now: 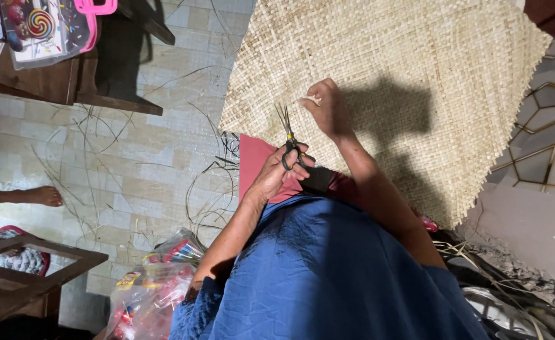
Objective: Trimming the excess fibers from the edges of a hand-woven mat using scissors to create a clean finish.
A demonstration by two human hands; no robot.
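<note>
A large woven straw mat lies spread on the floor in front of me. My left hand grips a pair of small black-handled scissors, blades open and pointing up at the mat's near edge. Just beyond the blades, my right hand rests on the mat and pinches a pale strand at its edge. Under my left hand is a pink cloth. My blue garment fills the lower middle of the view.
Loose thin straw strands litter the tiled floor on the left. Another person's bare foot shows at the left edge. A plastic bag of colourful packets sits low left, beside a wooden frame. A dark wooden shelf stands top left.
</note>
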